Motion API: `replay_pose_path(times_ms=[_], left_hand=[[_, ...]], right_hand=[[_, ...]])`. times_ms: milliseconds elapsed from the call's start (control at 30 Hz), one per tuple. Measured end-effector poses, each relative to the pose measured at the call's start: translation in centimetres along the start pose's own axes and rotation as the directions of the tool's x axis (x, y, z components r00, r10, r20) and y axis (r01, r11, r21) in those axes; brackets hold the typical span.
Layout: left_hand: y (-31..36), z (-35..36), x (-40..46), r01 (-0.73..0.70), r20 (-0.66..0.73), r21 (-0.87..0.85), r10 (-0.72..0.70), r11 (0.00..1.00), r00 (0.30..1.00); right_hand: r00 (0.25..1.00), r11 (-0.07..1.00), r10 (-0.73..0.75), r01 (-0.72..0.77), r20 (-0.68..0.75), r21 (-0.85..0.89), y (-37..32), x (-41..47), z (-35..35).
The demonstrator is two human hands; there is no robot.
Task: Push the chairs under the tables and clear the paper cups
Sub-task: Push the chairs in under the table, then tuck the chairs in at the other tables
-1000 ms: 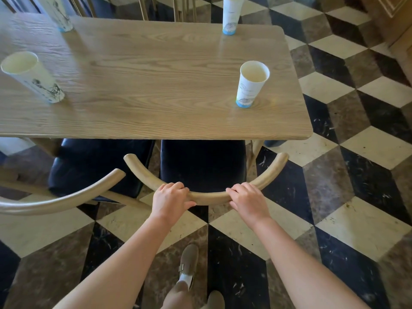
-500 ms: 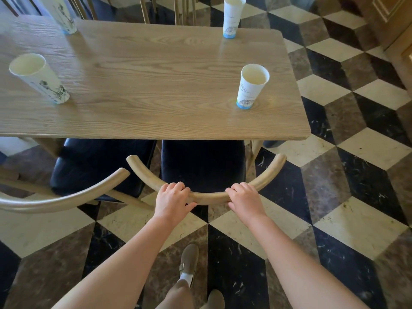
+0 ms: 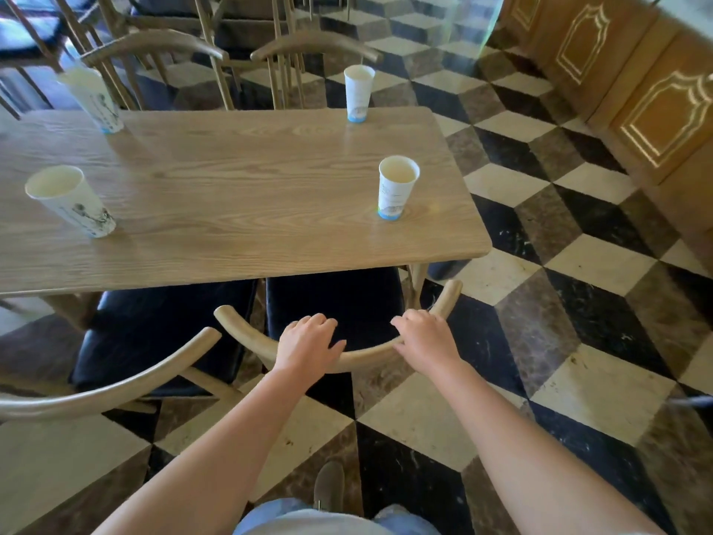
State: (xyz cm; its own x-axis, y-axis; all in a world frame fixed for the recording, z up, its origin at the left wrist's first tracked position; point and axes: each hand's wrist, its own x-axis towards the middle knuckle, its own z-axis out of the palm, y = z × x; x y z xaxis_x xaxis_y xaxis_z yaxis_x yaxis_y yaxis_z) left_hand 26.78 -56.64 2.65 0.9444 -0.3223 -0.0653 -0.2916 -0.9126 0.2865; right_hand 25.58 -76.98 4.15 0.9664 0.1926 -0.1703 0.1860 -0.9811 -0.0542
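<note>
Fingers (image 3: 322, 323) of the left hand (image 3: 308, 343) and right hand (image 3: 426, 337) lie loosely over the chair (image 3: 366, 355) back rail, unclenched. That chair sits at six o'clock of the table (image 3: 231, 210), seat partly under it. The nearest paper cup (image 3: 397, 187) stands at three o'clock.

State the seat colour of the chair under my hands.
Seat: dark navy, near black; head view.

Bright daylight falls from the upper left, frame edges smeared, wide-angle bending the table (image 3: 231, 210).
</note>
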Motion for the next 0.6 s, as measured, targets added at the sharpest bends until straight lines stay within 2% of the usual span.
replay_pose_path(times_ms=[100,267,467,600], left_hand=[[2.0,-0.7,1.0,-0.081,-0.080,-0.025,0.078,0.996,0.994],[5.7,-1.8,3.3,-0.230,-0.133,0.015,0.230,0.973,0.964],[12.3,-2.4,6.5,-0.334,-0.095,0.054,0.337,0.941,0.937],[18.4,-2.1,9.0,-0.389,-0.121,0.041,0.391,0.920,0.913]], right_hand=[[0.996,0.998,0.056,-0.057,-0.065,-0.022,1.5,-0.8,-1.6],[0.976,0.987,0.159,-0.162,-0.150,-0.008,4.8,-2.5,-3.2],[0.944,0.963,0.267,-0.268,-0.194,0.026,10.3,-4.9,-4.7],[0.921,0.946,0.322,-0.323,-0.219,0.033,15.9,-6.4,-5.6]])
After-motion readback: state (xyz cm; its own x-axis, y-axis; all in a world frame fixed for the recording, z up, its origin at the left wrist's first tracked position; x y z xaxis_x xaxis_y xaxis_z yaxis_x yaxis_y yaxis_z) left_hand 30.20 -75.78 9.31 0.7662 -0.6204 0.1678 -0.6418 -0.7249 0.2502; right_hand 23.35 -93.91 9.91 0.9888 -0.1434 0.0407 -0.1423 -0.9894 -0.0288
